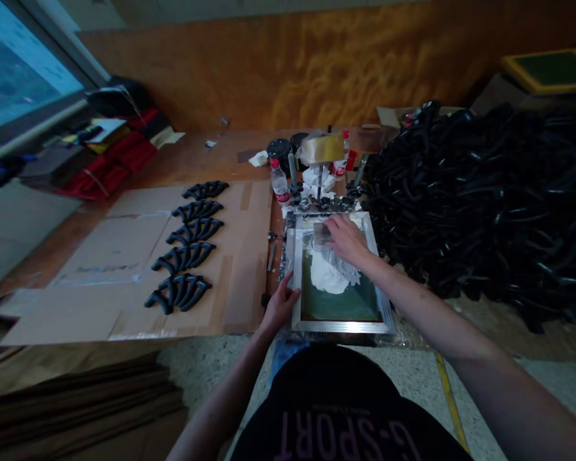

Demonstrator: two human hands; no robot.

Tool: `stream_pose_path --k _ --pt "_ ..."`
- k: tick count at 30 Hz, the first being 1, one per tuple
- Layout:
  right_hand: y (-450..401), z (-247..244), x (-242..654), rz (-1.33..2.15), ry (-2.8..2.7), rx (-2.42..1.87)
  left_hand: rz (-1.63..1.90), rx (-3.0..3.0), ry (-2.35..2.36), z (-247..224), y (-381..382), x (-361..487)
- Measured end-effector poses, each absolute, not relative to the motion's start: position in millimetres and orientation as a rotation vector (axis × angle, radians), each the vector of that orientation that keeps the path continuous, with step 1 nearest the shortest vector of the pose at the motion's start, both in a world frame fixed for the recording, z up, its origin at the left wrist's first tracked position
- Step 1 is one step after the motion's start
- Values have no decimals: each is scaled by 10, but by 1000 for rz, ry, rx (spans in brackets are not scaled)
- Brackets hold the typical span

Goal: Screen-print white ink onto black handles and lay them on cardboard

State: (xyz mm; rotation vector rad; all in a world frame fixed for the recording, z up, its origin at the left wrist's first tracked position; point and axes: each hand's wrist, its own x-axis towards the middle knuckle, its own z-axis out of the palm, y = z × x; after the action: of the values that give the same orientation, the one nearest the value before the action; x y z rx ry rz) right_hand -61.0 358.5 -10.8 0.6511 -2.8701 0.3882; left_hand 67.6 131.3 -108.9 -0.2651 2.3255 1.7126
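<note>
Right hand (346,238): fingers closed narrowly on a flat, translucent squeegee blade (322,235), held near the far end of a screen-printing frame (296,314). Left hand (282,301): fingers extended and slightly parted, at the frame's left rail; whether it grips or only rests there cannot be told.

Frame: rectangular, bare silvery metal, green mesh (340,308) inside. Directly below the blade, on the mesh, lies white ink (330,274), thick and opaque, irregular at the edges, with thinner smears toward the blade.

Just beyond the grip: a metal clamp assembly (319,203) spotted with white, a roll of yellowish tape (322,148) above it, and a red-capped plastic bottle (279,182) to its left.

Left of both hands: flattened brown cardboard (242,256) bearing five rows of curved, smooth black parts (185,291). Right of the grip: a large, jumbled heap of glossy black pieces (484,205), beside the frame.
</note>
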Motion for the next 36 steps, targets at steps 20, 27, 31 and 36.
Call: stream_pose_path --k 20,27,31,36 --pt "3814 -509 200 412 -2737 1397 1750 -357 2305 -1053 1326 722" --pt "3735 22 -655 540 -2851 738 1965 -334 2114 -551 1332 722" --pt "4402 178 -942 771 -2697 238 2129 -416 2110 -30 1382 569" --pt "4813 -380 -504 896 -2837 -119 2485 -113 2131 455 1504 75"
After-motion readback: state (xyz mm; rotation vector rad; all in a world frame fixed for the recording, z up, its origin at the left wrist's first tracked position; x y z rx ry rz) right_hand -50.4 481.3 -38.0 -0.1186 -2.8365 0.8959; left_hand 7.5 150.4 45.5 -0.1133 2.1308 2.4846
